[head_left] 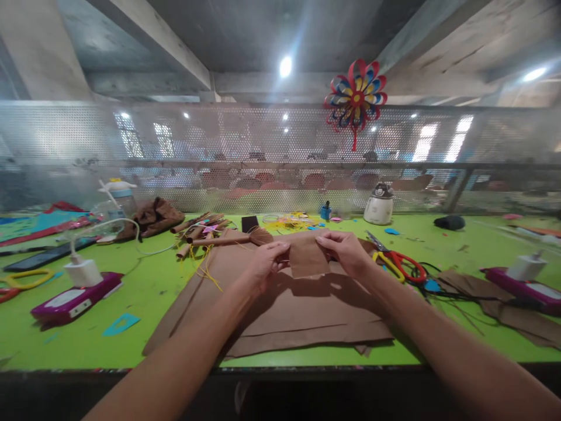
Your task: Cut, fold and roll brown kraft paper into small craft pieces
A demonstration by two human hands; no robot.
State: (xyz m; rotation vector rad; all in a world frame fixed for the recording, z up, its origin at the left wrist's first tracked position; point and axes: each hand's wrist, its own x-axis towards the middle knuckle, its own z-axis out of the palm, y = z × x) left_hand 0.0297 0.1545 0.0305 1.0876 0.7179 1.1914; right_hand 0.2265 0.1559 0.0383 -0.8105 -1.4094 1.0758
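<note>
A small brown paper piece (pixel 308 257) is held up between both hands above larger brown paper sheets (pixel 302 321) on the green table. My left hand (pixel 268 264) pinches its left edge. At the upper right edge, my right hand (pixel 346 251) grips the same piece between thumb and fingers. Just behind my left hand lies a rolled brown paper stick with a fringed, fan-like end (pixel 260 235). Scissors with red and yellow handles (pixel 405 266) lie right of my right hand.
Paper rolls (pixel 184 250) with yellow strings and a black phone (pixel 249 224) lie behind the sheets. Purple power strips (pixel 72 301) sit on both sides. A white bottle (pixel 379 204) stands at the back right, near a perforated metal screen (pixel 263 134). Brown scraps (pixel 504 310) lie at right.
</note>
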